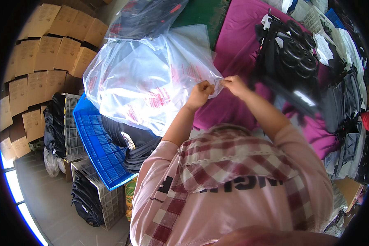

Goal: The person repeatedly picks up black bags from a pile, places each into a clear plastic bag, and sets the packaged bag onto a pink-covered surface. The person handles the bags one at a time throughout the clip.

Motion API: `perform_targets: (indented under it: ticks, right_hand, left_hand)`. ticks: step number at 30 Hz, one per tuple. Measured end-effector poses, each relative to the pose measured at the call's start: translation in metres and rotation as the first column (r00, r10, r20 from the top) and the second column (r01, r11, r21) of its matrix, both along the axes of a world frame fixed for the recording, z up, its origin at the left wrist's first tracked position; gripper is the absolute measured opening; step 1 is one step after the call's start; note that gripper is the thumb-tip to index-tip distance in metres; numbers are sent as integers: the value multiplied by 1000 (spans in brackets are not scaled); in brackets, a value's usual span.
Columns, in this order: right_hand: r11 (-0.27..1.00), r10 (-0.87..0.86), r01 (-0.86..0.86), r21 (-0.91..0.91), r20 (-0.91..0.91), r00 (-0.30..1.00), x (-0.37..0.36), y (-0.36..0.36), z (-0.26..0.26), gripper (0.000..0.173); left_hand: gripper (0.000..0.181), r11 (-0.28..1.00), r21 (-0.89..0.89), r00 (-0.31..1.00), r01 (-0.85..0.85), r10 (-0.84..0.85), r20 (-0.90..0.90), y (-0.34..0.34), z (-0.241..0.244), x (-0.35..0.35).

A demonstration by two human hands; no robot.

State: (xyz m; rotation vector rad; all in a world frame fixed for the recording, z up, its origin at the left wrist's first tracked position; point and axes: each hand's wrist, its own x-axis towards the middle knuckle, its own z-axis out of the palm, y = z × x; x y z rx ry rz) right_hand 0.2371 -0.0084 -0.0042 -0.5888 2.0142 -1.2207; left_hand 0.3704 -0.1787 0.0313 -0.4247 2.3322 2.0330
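Observation:
With bent fingers, my left hand (201,93) grips the edge of a large clear plastic bag (135,73) with red printing. My right hand (234,86) pinches the same bag at its corner, a short way to the right. The bag lies in a loose heap over the left part of the work surface, beside a magenta cloth (233,37). Right of my hands rests a dark folded frame with black wheels (295,52), probably a folded stroller.
A blue plastic crate (101,153) with black folded goods stands at the left. Cardboard boxes (49,53) are stacked behind it. Another clear bag with dark contents (144,20) lies at the top. White crates (110,196) stand on the floor; grey fabric pieces (341,98) hang at the right.

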Motion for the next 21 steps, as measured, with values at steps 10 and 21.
perform_targets:
  ticks: [10,21]
  right_hand:
    - [999,30,-30,-12,26,999,12,-35,34,15]
    - [973,-65,125,-196,288,955,8,-32,8,23]
  left_hand:
    - [41,970,55,953,-236,220,207,3,4,-7]
    - [33,823,252,859,-508,503,90,-41,0,11]
